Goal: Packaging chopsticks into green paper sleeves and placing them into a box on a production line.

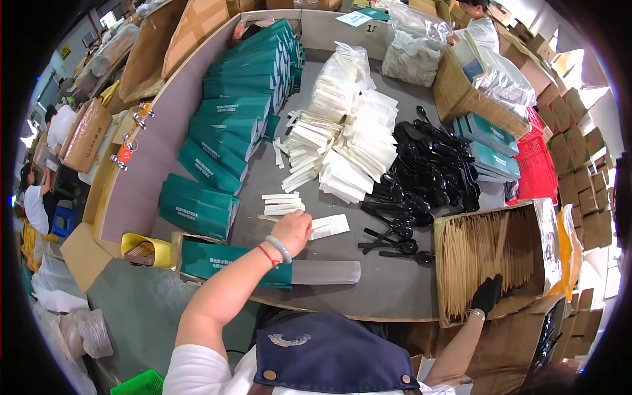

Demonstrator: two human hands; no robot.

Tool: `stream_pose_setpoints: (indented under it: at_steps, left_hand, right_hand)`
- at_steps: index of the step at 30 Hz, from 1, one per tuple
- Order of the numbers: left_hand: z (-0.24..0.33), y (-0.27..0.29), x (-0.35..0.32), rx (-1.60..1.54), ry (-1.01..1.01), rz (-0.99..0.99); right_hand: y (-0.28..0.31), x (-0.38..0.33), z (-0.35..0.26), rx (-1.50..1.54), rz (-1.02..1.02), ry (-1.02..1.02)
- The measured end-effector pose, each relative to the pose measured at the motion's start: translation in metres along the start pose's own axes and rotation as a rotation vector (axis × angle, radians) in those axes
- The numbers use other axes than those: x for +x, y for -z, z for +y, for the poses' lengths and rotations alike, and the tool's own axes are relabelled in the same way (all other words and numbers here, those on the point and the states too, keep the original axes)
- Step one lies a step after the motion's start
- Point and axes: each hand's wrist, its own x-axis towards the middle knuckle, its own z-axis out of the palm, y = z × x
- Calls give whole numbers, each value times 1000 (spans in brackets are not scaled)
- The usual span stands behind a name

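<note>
Grey tabletop (395, 289) is bearing a white packet (332, 226), near centre; the left hand (293, 234) is resting curled at it, the gloved right hand (487, 295) is touching near-right sticks (464, 260) (whether either is clamping, one cannot tell).

White lettering on green packets (224, 125)

Grey table (395, 289) | left: green packets (227, 118), overlapping | middle: white packets (359, 155), heaped | right: black spoons (438, 161), piled
</note>
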Motion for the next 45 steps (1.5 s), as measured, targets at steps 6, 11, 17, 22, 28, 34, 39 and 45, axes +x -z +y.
stream_pose_setpoints:
  at_steps: [6,11,17,22,28,34,39,45]
  left_hand:
    - [7,-11,5,186,99,19]
    - [15,-9,10,180,1,91]
    - [13,-9,6,99,12,-14]
    - [49,28,-9,-138,30,-142]
    - [49,9,-62,160,-212,-103]
    - [64,-1,-100,190,-276,131]
    - [60,-9,-111,424,-396,71]
    - [44,19,-124,263,-227,30]
  right_hand:
    - [9,-91,-125,1349,-324,-44]
    - [-55,-169,-121,709,-523,73]
    - [-54,-133,-143,440,-479,495]
    - [-51,-111,-149,150,-691,611]
    - [-36,-109,-171,99,-699,738]
    - [-21,-140,-211,249,-881,907]
    - [-44,-196,-237,234,-990,1052]
    - [-35,-176,-217,311,-972,882]
